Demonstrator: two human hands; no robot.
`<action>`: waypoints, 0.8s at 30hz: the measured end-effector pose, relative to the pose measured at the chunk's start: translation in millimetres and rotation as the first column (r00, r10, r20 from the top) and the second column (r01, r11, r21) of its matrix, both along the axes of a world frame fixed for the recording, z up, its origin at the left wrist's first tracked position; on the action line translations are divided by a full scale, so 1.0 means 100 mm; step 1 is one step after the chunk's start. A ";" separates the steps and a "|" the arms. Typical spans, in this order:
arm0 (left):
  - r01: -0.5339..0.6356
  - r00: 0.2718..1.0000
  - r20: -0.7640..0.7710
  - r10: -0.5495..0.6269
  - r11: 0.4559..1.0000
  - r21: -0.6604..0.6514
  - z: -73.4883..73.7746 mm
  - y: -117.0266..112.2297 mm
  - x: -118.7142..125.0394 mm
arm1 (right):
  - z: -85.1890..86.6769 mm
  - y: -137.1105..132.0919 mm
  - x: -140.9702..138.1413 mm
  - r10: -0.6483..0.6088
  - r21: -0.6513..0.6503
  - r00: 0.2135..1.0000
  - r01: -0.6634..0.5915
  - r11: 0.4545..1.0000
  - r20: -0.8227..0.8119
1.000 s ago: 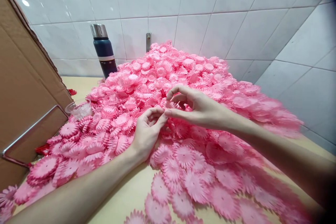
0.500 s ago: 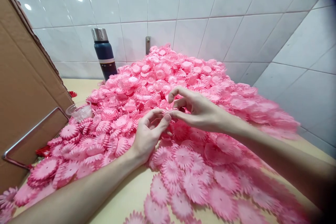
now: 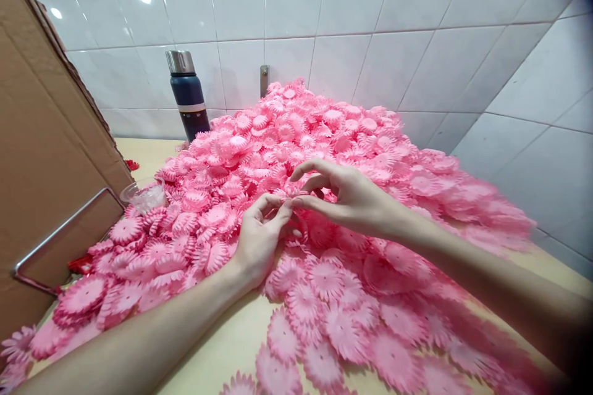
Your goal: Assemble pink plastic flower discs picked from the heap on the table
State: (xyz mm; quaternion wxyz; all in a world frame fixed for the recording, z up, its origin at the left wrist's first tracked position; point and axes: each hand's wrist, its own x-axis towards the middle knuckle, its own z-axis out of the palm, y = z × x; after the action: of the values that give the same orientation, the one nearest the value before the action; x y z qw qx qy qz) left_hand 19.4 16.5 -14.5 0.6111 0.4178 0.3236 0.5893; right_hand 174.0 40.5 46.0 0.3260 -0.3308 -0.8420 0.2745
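Note:
A big heap of pink flower-shaped petal discs [image 3: 324, 148] covers the yellowish table [image 3: 231, 339]. My left hand [image 3: 259, 237] rests on the heap's front slope, its thumb and forefinger pinched together. My right hand [image 3: 345, 197] reaches in from the right, and its fingertips meet the left hand's at one spot. Both pinch something small that I cannot make out against the pink discs. The other fingers of the right hand curl upward.
A dark blue flask [image 3: 188, 95] with a steel cap stands at the tiled wall behind the heap. A cardboard box [image 3: 46, 154] with a metal bar [image 3: 60, 231] rises on the left. A small clear cup [image 3: 143, 194] sits beside it. Red bits [image 3: 132, 165] lie near the box.
The two hands stay pinched together at the same spot on the heap, the left fingers closing slightly. The view has shifted a little downward.

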 end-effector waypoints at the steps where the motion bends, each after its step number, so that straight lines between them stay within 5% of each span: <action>1: 0.002 1.000 0.001 -0.002 1.000 0.004 0.00 0.00 0.00 | 0.01 -0.01 0.00 -0.010 0.032 1.000 0.009 0.999 0.018; 5: 0.009 1.000 0.012 -0.009 1.000 0.016 -0.01 0.01 0.00 | 0.05 -0.02 0.01 -0.046 0.109 0.997 0.039 0.993 0.058; 17: 0.003 1.000 -0.008 -0.003 1.000 0.005 -0.03 0.02 0.01 | -0.08 0.01 -0.02 -0.003 -0.041 1.000 0.002 0.999 -0.007; 24: 0.050 0.997 0.058 -0.046 0.996 -0.074 0.00 0.00 0.00 | -0.06 -0.02 -0.03 0.035 0.086 0.997 -0.041 0.995 0.076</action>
State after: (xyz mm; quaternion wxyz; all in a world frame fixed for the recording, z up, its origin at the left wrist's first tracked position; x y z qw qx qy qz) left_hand 19.6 16.7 -14.8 0.6491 0.3855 0.3182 0.5734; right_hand 170.9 38.6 40.2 0.3034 -0.3102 -0.8708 0.2312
